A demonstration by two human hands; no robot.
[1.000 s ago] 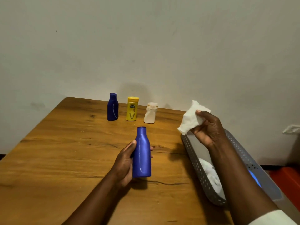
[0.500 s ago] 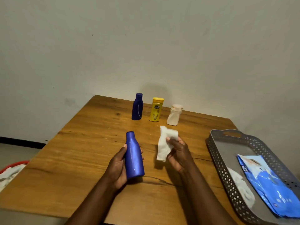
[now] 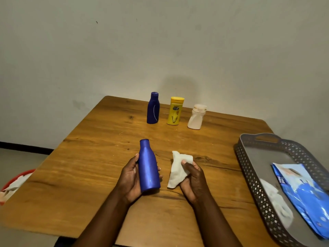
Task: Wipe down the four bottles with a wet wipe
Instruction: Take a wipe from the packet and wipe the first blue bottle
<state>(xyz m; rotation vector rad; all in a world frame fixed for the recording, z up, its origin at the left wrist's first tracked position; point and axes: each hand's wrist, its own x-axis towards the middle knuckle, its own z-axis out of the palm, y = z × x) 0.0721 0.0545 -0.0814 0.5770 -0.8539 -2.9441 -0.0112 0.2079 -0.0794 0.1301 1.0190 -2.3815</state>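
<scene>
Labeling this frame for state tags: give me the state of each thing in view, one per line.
left hand: grips the blue bottle
blue bottle: held off the table, tilted
right hand: pinches the wet wipe
wet wipe: crumpled, apart from the blue bottle
dark blue bottle: upright, capped
yellow bottle: upright, capped
white bottle: upright, dented
gray basket: holds wipes pack
wipes pack: lying flat

A single wide-angle camera worn on the person's head looks forward and down across the wooden table (image 3: 92, 157) toward the bare wall (image 3: 124, 50), close above both forearms, with a grey tray (image 3: 249, 179) clipped by the frame's right edge.
</scene>
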